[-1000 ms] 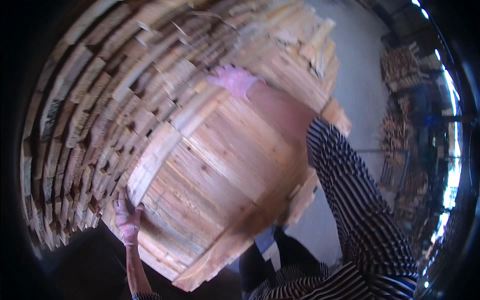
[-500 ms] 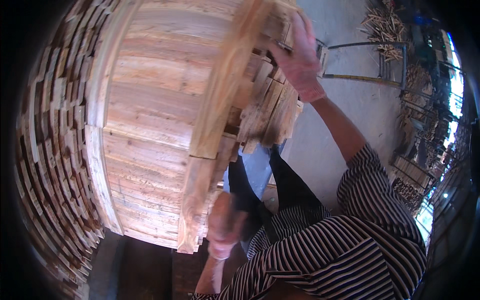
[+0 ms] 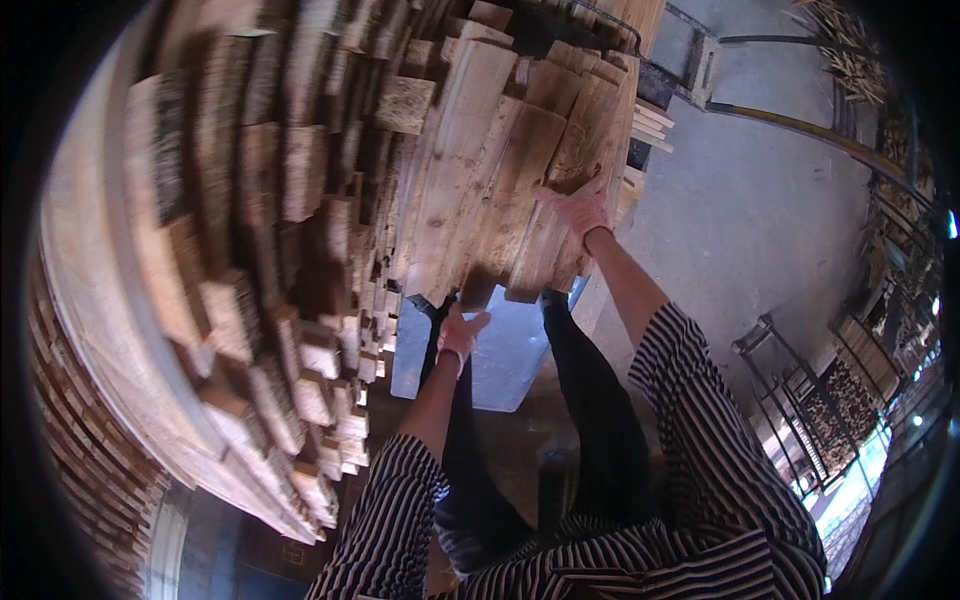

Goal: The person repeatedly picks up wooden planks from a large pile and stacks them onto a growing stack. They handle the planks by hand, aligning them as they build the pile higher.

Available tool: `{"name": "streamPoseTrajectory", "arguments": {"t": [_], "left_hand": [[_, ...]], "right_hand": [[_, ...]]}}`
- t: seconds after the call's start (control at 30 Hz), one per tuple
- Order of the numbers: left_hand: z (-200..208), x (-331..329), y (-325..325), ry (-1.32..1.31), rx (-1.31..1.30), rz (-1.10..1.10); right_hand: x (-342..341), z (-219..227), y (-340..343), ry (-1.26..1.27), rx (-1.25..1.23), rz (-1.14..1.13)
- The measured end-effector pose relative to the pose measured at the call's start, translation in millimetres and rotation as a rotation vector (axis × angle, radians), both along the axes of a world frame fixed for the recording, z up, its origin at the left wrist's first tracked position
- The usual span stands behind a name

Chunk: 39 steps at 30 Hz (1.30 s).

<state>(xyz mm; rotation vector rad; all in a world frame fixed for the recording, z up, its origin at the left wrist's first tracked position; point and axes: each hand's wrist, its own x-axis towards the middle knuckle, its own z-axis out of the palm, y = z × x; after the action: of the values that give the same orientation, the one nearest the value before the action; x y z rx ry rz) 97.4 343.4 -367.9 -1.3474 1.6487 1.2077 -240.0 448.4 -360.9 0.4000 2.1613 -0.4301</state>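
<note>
Wooden boards [image 3: 485, 180] lie side by side in a pile in front of me, their near ends uneven. My right hand [image 3: 580, 208], in a pinkish glove, rests on the boards at the right side with thumb and fingers spread. Just below the near board ends is my left hand [image 3: 460, 335], gloved alike, its thumb stretched out to the side. Its fingertips come close to a board end; whether they touch it I cannot tell.
A tall stack of planks [image 3: 230, 200] rises close on my left. Beneath the board ends lies a pale bluish sheet [image 3: 490, 350]. Metal bars [image 3: 800, 130] cross the grey floor [image 3: 760, 220] at the right. A metal rack [image 3: 800, 410] stands lower right.
My view has swung from the broad panel face of the stack toward the loose boards. My right hand has come down from the upper edge onto them; my left has left the stack's near corner.
</note>
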Motion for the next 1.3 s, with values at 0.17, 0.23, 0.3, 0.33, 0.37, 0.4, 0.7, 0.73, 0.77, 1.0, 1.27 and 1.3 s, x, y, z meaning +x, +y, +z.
{"name": "streamPoseTrajectory", "arguments": {"t": [0.17,0.23,0.3,0.33,0.37,0.4,0.7,0.73,0.77,1.0,1.27,1.3], "left_hand": [[-37.5,-54.8,-6.7,-0.289,0.033,-0.184],[-44.3,-71.4,-10.2,-0.241,0.040,-0.244],[-40.7,-70.7,-10.0,-0.056,0.052,-0.348],[-31.5,-50.1,-16.9,-0.002,0.038,-0.375],[-21.2,-10.5,-18.0,0.072,0.104,-0.262],[10.7,-20.7,-8.8,0.184,0.209,-0.080],[194.1,-40.2,79.1,0.500,0.130,-0.094],[199.0,-42.2,85.8,0.391,0.151,-0.031],[202.7,-41.2,88.9,0.444,0.055,-0.056],[110.5,-36.3,-20.8,0.865,-0.506,-0.634],[24.1,-174.6,-77.7,0.187,-0.801,-0.076],[22.2,-177.7,-71.2,0.154,-0.803,-0.078]], "right_hand": [[9.1,-34.6,17.5,0.028,0.058,-0.002],[-2.5,-63.0,40.4,-0.016,0.083,0.184],[-3.4,-71.5,55.5,-0.027,0.045,0.195],[8.9,-62.1,45.4,-0.036,-0.029,0.133],[22.9,-36.9,29.1,-0.056,-0.111,0.084],[22.3,-11.5,33.7,-0.035,-0.148,0.005],[109.2,56.5,82.6,0.012,-0.746,0.160],[111.0,65.5,76.8,-0.065,-0.820,-0.051],[112.5,74.8,72.8,-0.128,-0.887,-0.285],[89.0,73.0,50.6,-0.237,-0.933,-0.797],[49.0,5.2,-38.8,0.032,-0.951,-0.751],[47.2,4.4,-40.1,0.005,-0.890,-0.713]]}}
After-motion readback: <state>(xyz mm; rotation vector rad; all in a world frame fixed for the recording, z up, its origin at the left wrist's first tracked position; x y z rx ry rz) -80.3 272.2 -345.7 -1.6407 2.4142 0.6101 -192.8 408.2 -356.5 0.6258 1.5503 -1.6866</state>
